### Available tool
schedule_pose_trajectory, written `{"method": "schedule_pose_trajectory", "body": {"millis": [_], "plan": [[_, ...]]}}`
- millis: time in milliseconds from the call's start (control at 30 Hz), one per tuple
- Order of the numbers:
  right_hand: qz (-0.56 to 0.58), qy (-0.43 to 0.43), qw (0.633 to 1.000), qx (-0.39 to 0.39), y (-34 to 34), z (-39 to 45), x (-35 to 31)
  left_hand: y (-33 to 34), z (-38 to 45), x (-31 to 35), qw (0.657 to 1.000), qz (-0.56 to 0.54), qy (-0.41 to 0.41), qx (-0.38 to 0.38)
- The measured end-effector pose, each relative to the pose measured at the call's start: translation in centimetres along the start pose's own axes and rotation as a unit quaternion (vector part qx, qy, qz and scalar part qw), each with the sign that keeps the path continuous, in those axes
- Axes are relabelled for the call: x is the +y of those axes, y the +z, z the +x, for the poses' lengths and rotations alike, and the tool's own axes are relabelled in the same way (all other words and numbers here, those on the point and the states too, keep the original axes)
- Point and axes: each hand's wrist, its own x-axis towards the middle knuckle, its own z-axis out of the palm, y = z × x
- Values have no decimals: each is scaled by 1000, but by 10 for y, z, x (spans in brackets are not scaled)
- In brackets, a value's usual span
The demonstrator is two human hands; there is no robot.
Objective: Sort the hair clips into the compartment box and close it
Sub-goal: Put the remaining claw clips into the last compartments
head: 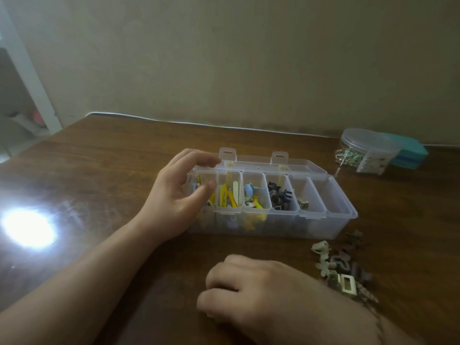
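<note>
My left hand [179, 192] hovers relaxed at the compartment box [271, 220]; my right hand [261, 292] curls, contents hidden. Loose clips [341, 267] at four o'clock could scatter if brushed.

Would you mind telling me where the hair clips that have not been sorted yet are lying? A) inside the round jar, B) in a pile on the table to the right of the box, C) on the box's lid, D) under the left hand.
B: the loose clips, beige and brown, lie in a pile on the table just off the near right corner of the box, beside the right hand.
</note>
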Motion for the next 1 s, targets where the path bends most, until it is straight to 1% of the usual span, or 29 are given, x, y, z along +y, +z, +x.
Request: {"method": "schedule_pose_trajectory", "body": {"millis": [67,100,167,200,233,267,300,367,400,433,467,567,600,633,667,700,733,800,833,867,933,967,1000], "plan": [[7,11,997,76,-14,-6,8,0,0,0,1000,-1,2,-1],[11,38,992,124,-24,-12,15,-1,-1,0,1000,-4,0,-5],[6,124,968,219,-47,-26,33,-3,-1,1,1000,-12,-4,-19],[-11,177,952,250,-56,-32,43,-4,-1,2,1000,-13,-5,-28],[-37,230,937,259,-62,-37,52,-5,-1,3,999,-13,-4,-38],[-62,275,927,245,-63,-41,61,-6,-1,4,999,-13,-1,-48],[-77,307,924,216,-62,-43,67,-7,-1,5,998,-14,-1,-59],[-67,325,930,160,-57,-45,72,-9,-1,6,997,-4,1,-81],[-52,325,932,150,-58,-46,72,-10,-1,6,996,8,4,-89],[-38,327,931,160,-62,-47,72,-11,-1,6,995,22,9,-95],[-28,332,924,189,-69,-50,71,-12,0,6,995,36,15,-97],[-13,317,890,327,-98,-62,62,-19,2,4,993,63,29,-95],[4,308,883,354,-107,-67,59,-23,3,2,993,65,31,-94],[26,304,881,360,-114,-72,55,-29,3,0,993,62,30,-92],[50,303,886,348,-119,-77,50,-34,3,-1,994,56,26,-90],[69,306,895,318,-121,-82,45,-39,4,-3,994,52,21,-90],[65,313,910,265,-120,-89,40,-43,4,-4,994,51,15,-93],[17,312,943,115,-109,-108,33,-47,5,-5,994,47,2,-103],[-8,308,950,50,-99,-120,31,-48,6,-6,993,40,-5,-109],[-18,318,948,8,-85,-132,25,-47,6,-5,993,34,-10,-113],[33,342,939,-12,-61,-160,7,-45,5,-5,993,30,-11,-112],[47,338,940,-25,-54,-169,6,-45,4,-5,994,29,-11,-109],[49,353,933,-45,-50,-171,8,-44,4,-5,994,31,-10,-105]]}}
